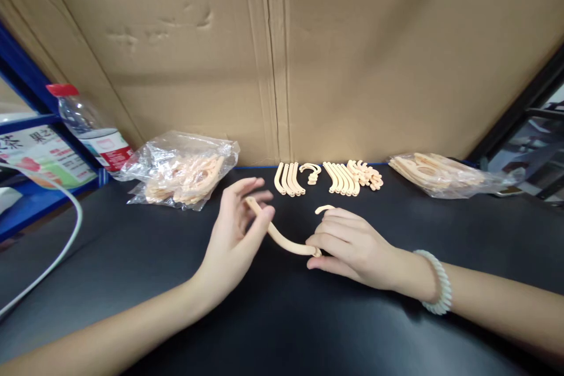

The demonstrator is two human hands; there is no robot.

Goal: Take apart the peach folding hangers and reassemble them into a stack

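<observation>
Near tabletop (282,317) offers passage; cardboard (374,59) blocks the rear.

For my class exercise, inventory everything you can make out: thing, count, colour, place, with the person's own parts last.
table: one, black, foreground
cardboard: one backdrop, brown, behind
shelf: one, blue, left edge
printed packaging: one, multicoloured, far left
bottle: one, clear, red-capped, back left
cable: one, white, left
left bag: one, clear, back left
right bag: one, clear, back right
bagged wood pieces: many, pale, both bags
loose wood pieces: many, pale, back middle
curved strip: one, pale, centre
small piece: one, pale, right of centre
frame: one, black, right edge
bracelet: one, pale green, right wrist
left hand: one, around the strip's upper end
right hand: one, gripping the strip's lower end
</observation>
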